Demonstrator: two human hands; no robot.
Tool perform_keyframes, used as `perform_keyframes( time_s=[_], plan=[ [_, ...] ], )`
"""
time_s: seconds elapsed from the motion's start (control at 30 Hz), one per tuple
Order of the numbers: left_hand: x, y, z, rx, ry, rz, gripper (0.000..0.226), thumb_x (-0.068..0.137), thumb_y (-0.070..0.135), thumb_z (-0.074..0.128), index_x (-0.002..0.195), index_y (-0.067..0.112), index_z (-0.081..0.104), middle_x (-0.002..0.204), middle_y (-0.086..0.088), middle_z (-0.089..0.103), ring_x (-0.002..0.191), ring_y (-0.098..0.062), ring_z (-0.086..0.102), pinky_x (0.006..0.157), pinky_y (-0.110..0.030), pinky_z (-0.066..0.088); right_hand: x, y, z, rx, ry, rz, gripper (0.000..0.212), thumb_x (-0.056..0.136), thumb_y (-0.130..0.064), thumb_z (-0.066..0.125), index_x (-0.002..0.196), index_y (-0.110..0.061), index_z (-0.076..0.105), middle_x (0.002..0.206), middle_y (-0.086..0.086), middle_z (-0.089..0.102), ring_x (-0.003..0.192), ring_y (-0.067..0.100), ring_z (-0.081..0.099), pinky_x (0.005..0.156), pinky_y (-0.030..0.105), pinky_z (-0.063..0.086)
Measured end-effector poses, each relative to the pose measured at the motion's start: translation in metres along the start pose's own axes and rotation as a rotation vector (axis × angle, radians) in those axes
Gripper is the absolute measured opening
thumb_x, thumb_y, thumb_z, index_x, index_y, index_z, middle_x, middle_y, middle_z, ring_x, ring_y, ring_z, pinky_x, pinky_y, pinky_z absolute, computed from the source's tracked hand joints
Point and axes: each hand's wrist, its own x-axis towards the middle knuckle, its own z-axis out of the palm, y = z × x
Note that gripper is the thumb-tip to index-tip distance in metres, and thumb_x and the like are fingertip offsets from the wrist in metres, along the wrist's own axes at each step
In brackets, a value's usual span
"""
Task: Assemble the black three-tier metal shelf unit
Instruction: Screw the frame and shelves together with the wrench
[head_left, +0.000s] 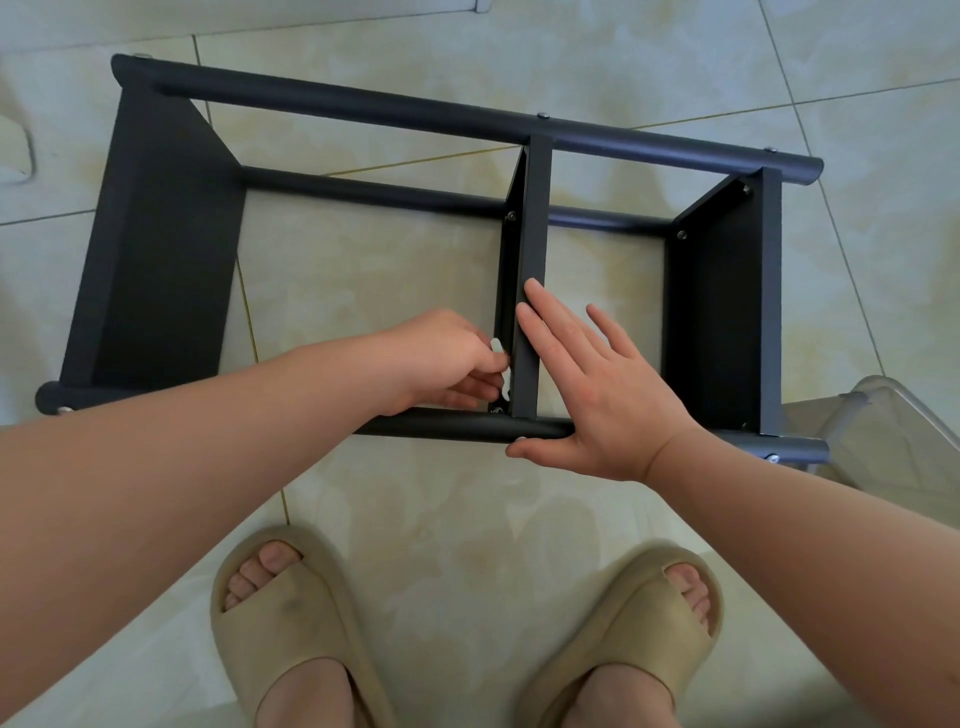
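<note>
Shelf (363, 106) on floor (415, 493) | our left grip (436, 358) pinches a small tool (497, 347) | our right grip (597, 395), released, presses middle panel (535, 208)

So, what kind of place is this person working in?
Probably a room in a home, though I cannot be sure. The shelf unit lies on its side on a floor of glossy beige tiles, the person wears soft open-toed slippers, and a clear plastic container stands at the right.
</note>
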Motion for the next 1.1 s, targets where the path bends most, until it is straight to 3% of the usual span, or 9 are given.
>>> perform_keyframes(
  time_s=[0.17,0.37,0.53,0.77,1.1],
  plan=[
    [0.0021,0.0014,0.0048,-0.026,0.097,0.065,0.010,0.095,0.019,0.066,0.085,0.018,0.066,0.082,0.001,0.074,0.082,-0.014,0.070,0.076,-0.029,0.053,-0.0001,-0.0002,-0.0001,-0.004,-0.019,0.003,0.115,0.083,-0.083,0.042,0.161,-0.006,0.009,0.170,0.008,-0.004,0.157,0.021,0.006,0.124,0.051,0.017],
    [-0.0041,0.0033,0.0016,-0.003,0.011,0.020,0.004,0.095,0.018,0.066,0.093,0.015,0.068,0.081,0.002,0.076,0.076,-0.012,0.069,0.075,-0.026,0.053,-0.0002,0.0001,-0.0003,-0.001,-0.005,0.002,0.115,0.083,-0.083,0.043,0.161,-0.005,0.010,0.170,0.008,-0.003,0.157,0.021,0.007,0.124,0.051,0.017],
    [-0.0022,0.0038,0.0029,-0.082,0.040,0.007,0.007,0.095,0.017,0.066,0.088,0.018,0.065,0.081,0.001,0.076,0.078,-0.013,0.070,0.077,-0.028,0.053,0.0005,-0.0002,-0.0001,-0.012,-0.014,0.000,0.114,0.084,-0.083,0.041,0.161,-0.005,0.010,0.170,0.009,-0.004,0.157,0.021,0.007,0.124,0.051,0.018],
    [-0.0016,0.0028,-0.0006,-0.123,-0.027,-0.100,0.005,0.096,0.014,0.063,0.092,0.013,0.064,0.077,-0.001,0.075,0.074,-0.012,0.070,0.069,-0.025,0.055,-0.0001,-0.0005,-0.0002,-0.011,-0.011,-0.001,0.114,0.084,-0.083,0.041,0.161,-0.005,0.010,0.170,0.009,-0.003,0.157,0.021,0.006,0.124,0.051,0.018],
    [-0.0015,-0.0003,-0.0034,-0.099,-0.057,-0.088,0.006,0.098,0.013,0.060,0.099,0.011,0.065,0.083,-0.002,0.076,0.081,-0.014,0.072,0.073,-0.025,0.056,0.0000,-0.0005,0.0005,-0.005,-0.001,-0.001,0.114,0.084,-0.083,0.043,0.161,-0.005,0.011,0.170,0.009,-0.002,0.157,0.021,0.009,0.124,0.052,0.019]
  ],
)
